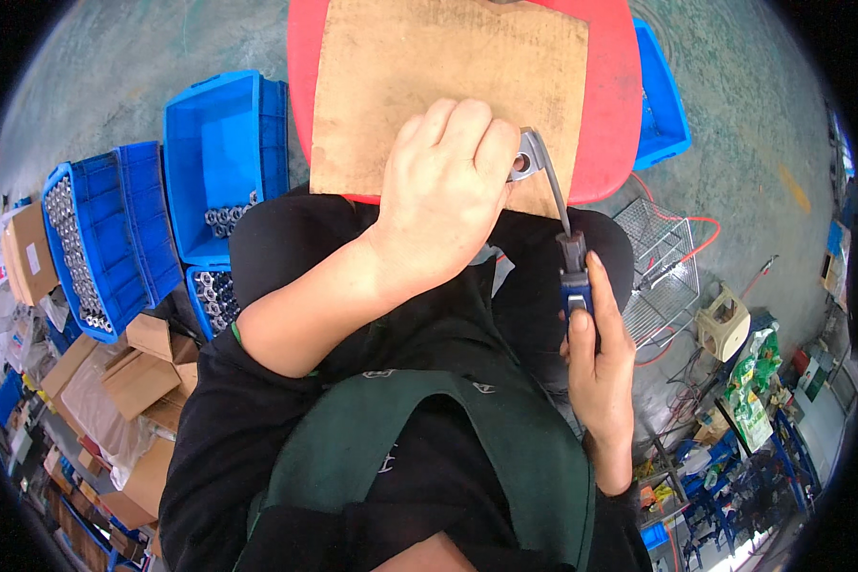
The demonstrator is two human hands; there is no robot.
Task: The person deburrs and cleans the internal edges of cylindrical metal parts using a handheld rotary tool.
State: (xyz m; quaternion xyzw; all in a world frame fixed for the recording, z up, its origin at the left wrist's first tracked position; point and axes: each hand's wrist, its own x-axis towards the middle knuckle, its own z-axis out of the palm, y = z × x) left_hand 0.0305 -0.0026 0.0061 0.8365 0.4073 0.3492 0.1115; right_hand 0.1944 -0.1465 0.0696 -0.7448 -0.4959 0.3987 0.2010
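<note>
My left hand is closed over a grey metal part with a round hole, just above the cardboard sheet. Most of that part is hidden under my fingers. In my right hand is a hand tool with a dark blue handle and a thin, curved grey end. The curved end reaches up to the metal part and appears to touch its right edge. Beneath the cardboard is a red stool, in front of my knees.
At left stand blue bins holding several metal parts, with another blue bin beyond the stool. Right of my knee are a wire basket, an orange hose and a cream plastic stool. Cardboard boxes lie at lower left.
</note>
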